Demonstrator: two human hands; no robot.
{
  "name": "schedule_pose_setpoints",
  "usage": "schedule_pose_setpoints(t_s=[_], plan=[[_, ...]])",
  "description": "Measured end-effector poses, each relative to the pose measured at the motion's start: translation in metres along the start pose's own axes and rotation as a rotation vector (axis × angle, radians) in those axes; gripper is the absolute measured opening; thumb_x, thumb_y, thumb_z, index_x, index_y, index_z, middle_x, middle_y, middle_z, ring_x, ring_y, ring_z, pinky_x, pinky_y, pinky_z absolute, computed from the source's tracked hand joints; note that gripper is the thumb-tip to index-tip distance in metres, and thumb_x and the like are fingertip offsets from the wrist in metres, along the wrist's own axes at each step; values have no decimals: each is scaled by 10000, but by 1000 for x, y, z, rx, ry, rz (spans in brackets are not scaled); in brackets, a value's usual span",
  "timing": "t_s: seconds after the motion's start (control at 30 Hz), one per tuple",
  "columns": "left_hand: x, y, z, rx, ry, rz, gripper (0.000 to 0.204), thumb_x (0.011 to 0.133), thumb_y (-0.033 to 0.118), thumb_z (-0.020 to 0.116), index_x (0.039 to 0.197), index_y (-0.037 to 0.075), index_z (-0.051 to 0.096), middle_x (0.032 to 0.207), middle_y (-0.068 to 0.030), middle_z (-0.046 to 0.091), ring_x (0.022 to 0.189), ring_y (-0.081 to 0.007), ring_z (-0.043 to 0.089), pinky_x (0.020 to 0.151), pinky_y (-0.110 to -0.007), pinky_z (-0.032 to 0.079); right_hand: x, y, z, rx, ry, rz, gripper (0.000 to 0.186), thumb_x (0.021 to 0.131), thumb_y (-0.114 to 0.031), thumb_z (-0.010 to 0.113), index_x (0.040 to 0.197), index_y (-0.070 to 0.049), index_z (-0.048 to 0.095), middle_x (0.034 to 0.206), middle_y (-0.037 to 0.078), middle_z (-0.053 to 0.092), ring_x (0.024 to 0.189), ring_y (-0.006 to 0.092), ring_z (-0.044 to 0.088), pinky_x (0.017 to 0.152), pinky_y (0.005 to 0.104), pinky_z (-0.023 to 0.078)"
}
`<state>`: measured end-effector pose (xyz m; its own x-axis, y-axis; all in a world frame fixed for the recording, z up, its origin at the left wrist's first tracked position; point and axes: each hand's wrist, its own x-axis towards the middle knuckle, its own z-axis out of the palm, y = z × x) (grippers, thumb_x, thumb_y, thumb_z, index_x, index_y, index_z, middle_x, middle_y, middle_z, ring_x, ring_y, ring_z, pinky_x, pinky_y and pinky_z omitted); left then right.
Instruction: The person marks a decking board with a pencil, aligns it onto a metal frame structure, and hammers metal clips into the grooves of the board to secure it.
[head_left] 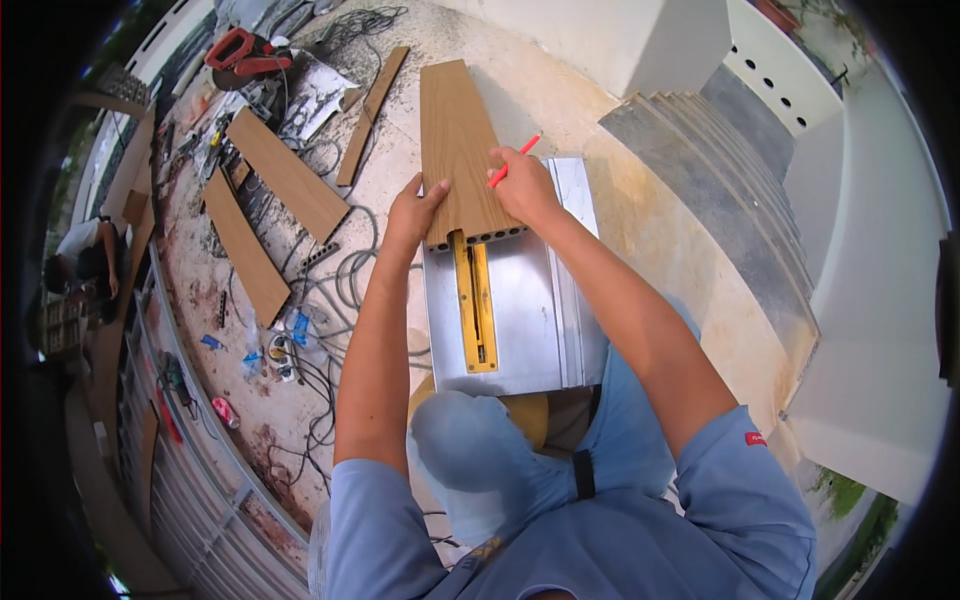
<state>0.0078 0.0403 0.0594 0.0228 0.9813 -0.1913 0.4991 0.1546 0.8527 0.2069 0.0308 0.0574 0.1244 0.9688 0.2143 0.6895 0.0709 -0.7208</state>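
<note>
A brown wood-look board point(458, 120) with round holes through its near end lies on a silver table saw point(522, 310). That end sits over the far part of the saw's yellow insert point(484, 312); a small dark notch shows in its edge. My left hand point(412, 214) grips the board's left side, thumb on top and fingers down along the edge. A red pencil point(532, 143) is held in my right hand point(526, 190), which rests on the board's right side near the same end. The fingers under the board are hidden.
More brown boards point(288, 172) lie on the dusty floor to the left, among tangled cables point(352, 270). A red power saw point(243, 55) stands at the far left. Grey steps point(700, 170) rise at the right. A metal railing point(225, 520) and another person point(85, 255) are at the left.
</note>
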Motion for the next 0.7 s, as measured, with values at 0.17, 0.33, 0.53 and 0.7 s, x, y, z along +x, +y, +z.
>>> schedule_pose_setpoints(t_s=[0.17, 0.33, 0.53, 0.7], plan=[[5, 0, -22, -180, -65, -63, 635, 903, 322, 733, 1358, -78, 541, 1055, -184, 712, 879, -176, 696, 754, -287, 541, 19, -7, -3, 37, -153, 9, 325, 884, -210, 669, 1153, -27, 677, 974, 214, 716, 968, 387, 673, 839, 461, 524], [10, 2, 8, -184, -41, -101, 703, 896, 345, 747, 1386, -95, 503, 1078, -194, 710, 891, -186, 704, 790, -280, 543, 73, 75, -23, -174, -210, 56, 455, 936, -394, 606, 1182, -16, 669, 1019, 225, 712, 1000, 396, 669, 841, 467, 528], [5, 10, -5, -171, 16, -255, 594, 915, 329, 723, 1270, -118, 559, 1049, -163, 704, 872, -194, 692, 789, -322, 549, 99, 72, -20, -254, -811, 424, 716, 969, -601, 492, 1239, 50, 624, 1070, 209, 718, 1021, 302, 694, 879, 382, 519], [30, 34, 8, -440, -211, -520, 426, 953, 258, 663, 1153, -116, 619, 1045, -164, 699, 915, -230, 686, 766, -343, 555, 70, 93, -64, 138, -83, 225, 405, 1005, -365, 537, 1120, 5, 654, 1005, 135, 752, 954, 258, 699, 873, 360, 509]])
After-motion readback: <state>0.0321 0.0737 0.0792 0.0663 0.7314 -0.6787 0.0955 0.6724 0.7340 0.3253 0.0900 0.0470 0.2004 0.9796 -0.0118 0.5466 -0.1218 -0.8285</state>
